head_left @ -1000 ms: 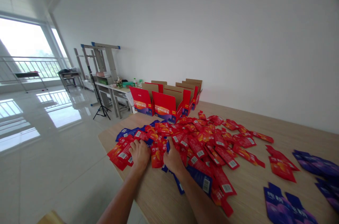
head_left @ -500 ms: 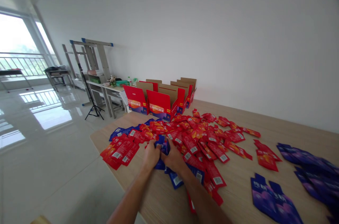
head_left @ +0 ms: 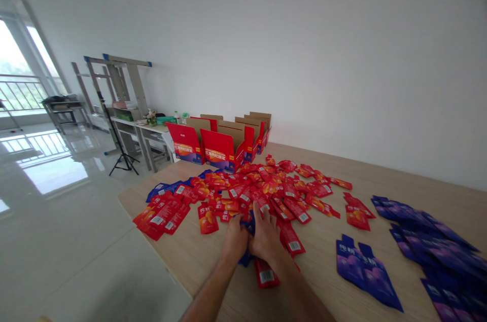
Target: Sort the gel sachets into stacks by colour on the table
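Note:
My left hand (head_left: 236,239) and my right hand (head_left: 265,236) are close together over the near side of the table, closed around blue pouches (head_left: 248,224). The fingers hide most of these, so I cannot tell how many there are. A red pouch (head_left: 266,272) lies barcode up beneath my right wrist. Just beyond my hands spreads a loose heap of red pouches (head_left: 276,186). To the left of my left hand, one red pouch (head_left: 207,218) lies face up, and farther left is a fanned group of red pouches (head_left: 164,216).
Several open red cartons (head_left: 218,149) stand at the back of the wooden table (head_left: 315,271). Blue pouches (head_left: 163,188) lie along the left side. On the right are two overlapping purple-blue pouches (head_left: 365,271) and larger stacks (head_left: 437,241). A tripod (head_left: 124,159) stands on the floor.
The blue pouches lying by my right forearm are no longer spread there; blue ones are bunched between my hands. A red pouch at the left is uncovered. The view has swung right.

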Action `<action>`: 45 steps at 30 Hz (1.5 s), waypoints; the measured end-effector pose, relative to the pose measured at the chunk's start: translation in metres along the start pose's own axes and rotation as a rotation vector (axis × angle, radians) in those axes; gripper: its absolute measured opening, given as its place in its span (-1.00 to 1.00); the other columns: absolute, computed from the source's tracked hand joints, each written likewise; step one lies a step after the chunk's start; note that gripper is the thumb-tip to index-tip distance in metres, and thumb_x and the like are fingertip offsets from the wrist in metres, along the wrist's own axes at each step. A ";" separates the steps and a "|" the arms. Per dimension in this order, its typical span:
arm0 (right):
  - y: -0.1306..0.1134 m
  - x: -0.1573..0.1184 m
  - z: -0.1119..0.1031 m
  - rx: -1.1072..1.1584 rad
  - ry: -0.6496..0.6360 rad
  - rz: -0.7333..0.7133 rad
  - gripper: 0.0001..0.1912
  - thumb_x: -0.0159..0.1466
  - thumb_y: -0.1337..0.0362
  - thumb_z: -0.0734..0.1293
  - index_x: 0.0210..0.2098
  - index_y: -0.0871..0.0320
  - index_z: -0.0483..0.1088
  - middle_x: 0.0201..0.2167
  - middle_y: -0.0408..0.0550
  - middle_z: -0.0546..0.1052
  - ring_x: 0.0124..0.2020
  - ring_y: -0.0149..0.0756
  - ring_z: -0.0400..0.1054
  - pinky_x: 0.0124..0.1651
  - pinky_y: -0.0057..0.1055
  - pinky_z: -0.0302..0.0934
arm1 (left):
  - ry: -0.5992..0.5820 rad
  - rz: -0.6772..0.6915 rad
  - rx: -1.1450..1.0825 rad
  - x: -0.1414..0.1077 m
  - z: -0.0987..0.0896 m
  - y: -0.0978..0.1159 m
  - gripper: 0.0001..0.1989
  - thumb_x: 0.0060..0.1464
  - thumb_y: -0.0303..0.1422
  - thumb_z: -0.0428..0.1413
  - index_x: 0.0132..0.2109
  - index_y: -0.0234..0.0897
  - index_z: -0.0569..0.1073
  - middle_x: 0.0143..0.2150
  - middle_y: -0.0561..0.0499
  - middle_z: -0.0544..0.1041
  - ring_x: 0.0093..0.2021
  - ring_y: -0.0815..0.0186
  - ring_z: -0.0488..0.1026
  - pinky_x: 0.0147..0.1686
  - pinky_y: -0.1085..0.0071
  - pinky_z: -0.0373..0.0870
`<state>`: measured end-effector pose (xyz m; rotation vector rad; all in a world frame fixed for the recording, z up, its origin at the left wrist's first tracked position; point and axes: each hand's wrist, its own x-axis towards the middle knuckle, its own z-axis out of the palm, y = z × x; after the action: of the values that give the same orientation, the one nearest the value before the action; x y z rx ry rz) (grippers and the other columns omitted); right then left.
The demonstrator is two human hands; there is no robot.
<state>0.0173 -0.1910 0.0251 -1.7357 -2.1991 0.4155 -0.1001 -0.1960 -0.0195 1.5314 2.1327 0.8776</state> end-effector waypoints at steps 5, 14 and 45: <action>0.017 -0.003 0.002 -0.074 -0.067 -0.111 -0.12 0.13 0.28 0.31 0.40 0.00 -0.06 0.43 0.13 -0.10 0.39 0.22 -0.18 0.26 0.17 -0.11 | 0.045 0.136 -0.041 -0.009 0.004 0.015 -0.56 0.08 -0.53 -0.06 0.09 -0.31 0.47 0.17 -0.13 0.45 0.20 0.23 0.32 0.23 0.31 0.18; 0.010 0.008 0.006 -0.058 -0.241 -0.183 -0.02 -0.03 0.35 0.36 0.37 -0.01 0.02 0.45 0.05 -0.17 0.42 0.28 -0.38 0.29 0.30 -0.23 | 0.054 0.209 0.040 -0.005 -0.010 0.009 -0.61 0.10 -0.51 -0.07 0.02 -0.31 0.51 0.09 -0.15 0.48 0.15 0.18 0.33 0.21 0.29 0.19; -0.117 0.207 0.090 -0.086 -0.083 -0.326 -0.29 0.22 0.35 0.29 0.34 0.11 0.06 0.26 0.19 0.28 0.30 0.02 0.05 0.26 0.03 -0.11 | 0.097 -0.086 0.301 0.210 -0.102 -0.074 -0.49 0.13 -0.41 -0.02 0.24 -0.38 0.26 0.16 -0.36 0.42 0.22 -0.05 0.29 0.16 0.01 0.08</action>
<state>-0.1691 -0.0187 0.0035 -1.3824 -2.5356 0.3217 -0.2869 -0.0423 0.0181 1.5465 2.4722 0.6358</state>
